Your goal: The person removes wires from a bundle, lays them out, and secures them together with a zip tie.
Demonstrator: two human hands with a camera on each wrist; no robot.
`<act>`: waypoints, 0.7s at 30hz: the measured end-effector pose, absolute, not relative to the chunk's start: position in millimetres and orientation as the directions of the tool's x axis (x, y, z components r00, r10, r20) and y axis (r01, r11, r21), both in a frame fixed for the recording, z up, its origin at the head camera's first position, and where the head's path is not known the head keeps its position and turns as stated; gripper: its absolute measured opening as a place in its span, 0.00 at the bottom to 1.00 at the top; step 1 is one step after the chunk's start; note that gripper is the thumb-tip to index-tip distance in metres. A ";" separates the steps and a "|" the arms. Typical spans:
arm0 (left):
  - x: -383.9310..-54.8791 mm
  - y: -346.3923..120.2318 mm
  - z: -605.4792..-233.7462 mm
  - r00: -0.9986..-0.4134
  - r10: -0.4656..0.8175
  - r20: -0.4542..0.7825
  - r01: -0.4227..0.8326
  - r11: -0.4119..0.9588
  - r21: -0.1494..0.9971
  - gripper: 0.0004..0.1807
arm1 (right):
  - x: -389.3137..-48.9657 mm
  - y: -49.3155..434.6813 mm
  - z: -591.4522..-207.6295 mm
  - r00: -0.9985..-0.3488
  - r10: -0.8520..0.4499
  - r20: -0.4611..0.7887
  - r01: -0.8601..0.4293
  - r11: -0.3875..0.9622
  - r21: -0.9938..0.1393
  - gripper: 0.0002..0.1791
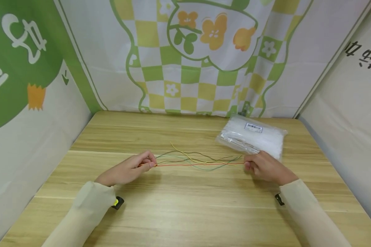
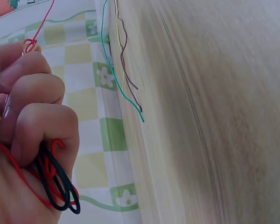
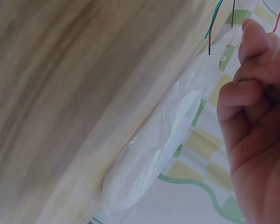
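**Wood-grain desk, red strand drawn between two hands**

Checked green-and-yellow curtain [image 1: 188, 82] printed with flowers hangs behind the desk [image 1: 185, 209], at 12 o'clock. Clock directions here run from the middle of the strands in the head view.

A red strand [image 1: 179, 165] crosses the centre of the desk in an almost straight line from 9 to 3 o'clock. At 9 o'clock, the left hand [image 1: 137, 166] pinches it between thumb and forefinger, next to a small red loop [image 2: 30, 45]. Its other fingers curl around more cord; red bends and a dark loop [image 2: 60, 191] stick out below the little finger.

At 3 o'clock, the right hand [image 1: 262, 166] has its fingers closed, thumb and forefinger pinching the red strand's far end. Yellow [image 1: 185, 155], green [image 1: 210, 170] and dark [image 1: 191, 152] strands wave loosely beside the red one, their tips free; whether they touch the desk, I cannot tell.

A clear plastic pack [image 1: 235, 132] with a barcode label [image 1: 254, 127] lies at 2 o'clock, just beyond the right hand. Pale sleeves [image 1: 91, 202] cover both forearms.
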State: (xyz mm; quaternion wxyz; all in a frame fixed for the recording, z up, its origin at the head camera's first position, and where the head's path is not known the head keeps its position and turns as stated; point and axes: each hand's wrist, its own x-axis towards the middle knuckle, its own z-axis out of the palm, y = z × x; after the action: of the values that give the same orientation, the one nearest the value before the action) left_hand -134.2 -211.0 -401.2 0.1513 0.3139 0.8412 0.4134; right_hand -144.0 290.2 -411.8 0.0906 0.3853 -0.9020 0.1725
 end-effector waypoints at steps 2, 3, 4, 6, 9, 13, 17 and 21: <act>-134.3 -211.0 -400.8 -0.756 0.655 0.007 0.414 0.470 0.779 0.12 | -144.3 290.2 -412.2 -0.690 -0.663 0.290 -0.723 0.648 -0.241 0.20; -134.4 -210.9 -400.6 -0.754 0.657 0.009 0.423 0.474 0.772 0.12 | -144.3 290.3 -412.4 -0.693 -0.662 0.286 -0.720 0.650 -0.241 0.20; -134.8 -210.8 -400.6 -0.749 0.663 0.012 0.434 0.476 0.765 0.13 | -144.2 290.3 -412.4 -0.694 -0.661 0.283 -0.719 0.651 -0.243 0.20; -135.4 -210.1 -400.6 -0.739 0.673 0.021 0.458 0.480 0.748 0.13 | -144.1 290.2 -412.3 -0.694 -0.660 0.286 -0.719 0.651 -0.243 0.20; -136.4 -209.9 -402.1 -0.728 0.685 0.035 0.483 0.476 0.735 0.12 | -143.9 289.5 -411.7 -0.681 -0.667 0.304 -0.732 0.639 -0.238 0.21; -136.4 -208.7 -403.7 -0.724 0.688 0.046 0.499 0.476 0.724 0.09 | -144.1 288.7 -413.0 -0.663 -0.678 0.316 -0.747 0.629 -0.218 0.21; -135.5 -207.2 -402.6 -0.733 0.679 0.047 0.494 0.482 0.723 0.07 | -143.7 287.5 -413.4 -0.673 -0.676 0.299 -0.738 0.642 -0.209 0.20; -134.9 -207.8 -401.9 -0.747 0.665 0.026 0.462 0.490 0.739 0.05 | -143.6 286.6 -412.5 -0.677 -0.674 0.296 -0.734 0.646 -0.210 0.21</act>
State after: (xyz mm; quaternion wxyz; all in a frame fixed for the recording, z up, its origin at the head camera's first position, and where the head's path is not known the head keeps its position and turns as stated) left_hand -134.9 -207.8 -401.9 0.1326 0.3302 0.8530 0.3819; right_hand -143.6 286.6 -412.5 0.0960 0.3902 -0.9021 0.1577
